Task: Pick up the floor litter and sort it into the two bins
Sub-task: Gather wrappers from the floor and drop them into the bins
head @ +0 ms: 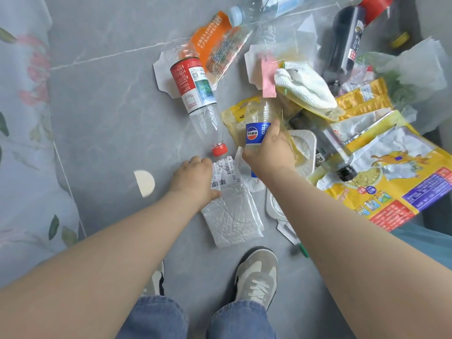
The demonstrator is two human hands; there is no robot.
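Note:
Litter is strewn over the grey floor. My right hand (270, 149) grips a clear bottle with a blue label (256, 123), raised over a yellow pouch (233, 118). My left hand (193, 176) rests with curled fingers on the edge of a silvery plastic mailer bag (231, 215) with a barcode label; whether it pinches the bag I cannot tell. Just beyond my left hand lies a clear bottle with a red label and red cap (195, 94). No bins are in view.
More litter lies to the right: a big yellow food bag (401, 182), a white foil tray (305, 152), a white cloth (305, 88), a dark bottle (344, 42), an orange pouch (215, 45). A white half-disc (144, 183) lies left. My shoes (256, 277) stand near. A flowered curtain (24, 118) hangs left.

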